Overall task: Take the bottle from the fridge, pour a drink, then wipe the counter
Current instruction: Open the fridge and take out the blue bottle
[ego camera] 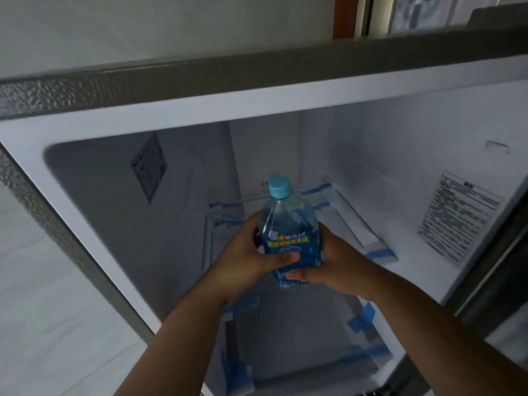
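Note:
A clear plastic bottle [287,221] with a light blue cap and a blue label stands upright in front of the open fridge [183,110]. My left hand [243,258] wraps the label from the left, thumb across the front. From the right, my right hand [334,264] grips the bottle's lower part, its thumb under the left thumb. Both hands hide the bottle's base. The bottle is held inside the fridge opening, above a glass shelf [354,221].
The white fridge interior has shelves edged with blue tape [361,317]. Printed stickers sit on the left wall [150,167] and the right wall [457,218]. The grey fridge frame [57,235] runs down the left; a white wall lies beyond it.

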Available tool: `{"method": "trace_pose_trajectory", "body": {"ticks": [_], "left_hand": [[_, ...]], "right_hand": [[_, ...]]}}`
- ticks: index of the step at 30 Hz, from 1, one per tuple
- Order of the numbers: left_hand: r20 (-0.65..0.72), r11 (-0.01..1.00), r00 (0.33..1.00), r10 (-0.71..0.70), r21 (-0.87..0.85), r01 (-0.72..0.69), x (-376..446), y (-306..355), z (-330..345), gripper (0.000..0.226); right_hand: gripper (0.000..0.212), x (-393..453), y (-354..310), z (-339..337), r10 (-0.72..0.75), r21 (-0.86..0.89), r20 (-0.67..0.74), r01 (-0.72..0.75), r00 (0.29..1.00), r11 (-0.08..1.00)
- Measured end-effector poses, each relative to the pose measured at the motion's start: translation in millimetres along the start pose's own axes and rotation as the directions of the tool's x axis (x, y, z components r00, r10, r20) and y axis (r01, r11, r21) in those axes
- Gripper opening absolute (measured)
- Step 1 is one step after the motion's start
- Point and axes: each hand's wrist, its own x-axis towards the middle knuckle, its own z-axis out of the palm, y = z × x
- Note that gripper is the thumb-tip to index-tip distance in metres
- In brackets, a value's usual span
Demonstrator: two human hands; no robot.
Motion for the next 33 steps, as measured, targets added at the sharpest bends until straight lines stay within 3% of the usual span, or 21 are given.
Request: {"method": "trace_pose_trajectory", "body": {"ticks": [10,19,24,30,33], "left_hand": [[0.083,0.990,0.989,0.124,-0.070,-0.119,-18,2,16,0.061],[0.343,0.982,0.926,0.159,-0.156,-0.110,-40,7,37,0.081],[0.540,0.973,0.818,0.198,-0.213,-0.095,-62,9,61,0.076],[0.743,0.966,0.621,0.248,-0.241,-0.098,-106,16,118,0.071],[0.848,0.965,0.462,0.262,-0.247,-0.093,-140,30,154,0.070]], "right_hand": [[0.084,-52,-6,11,0.082,0.227,-0.100,-0.057,0.992,0.972],[0.084,-129,-10,39,0.362,0.490,-0.268,-0.197,0.893,0.849],[0.078,-193,-21,69,0.451,0.571,-0.361,-0.189,0.816,0.799],[0.076,-289,-41,112,0.582,0.634,-0.586,-0.127,0.565,0.762],[0.072,-344,-55,130,0.620,0.654,-0.662,-0.081,0.421,0.752]]}}
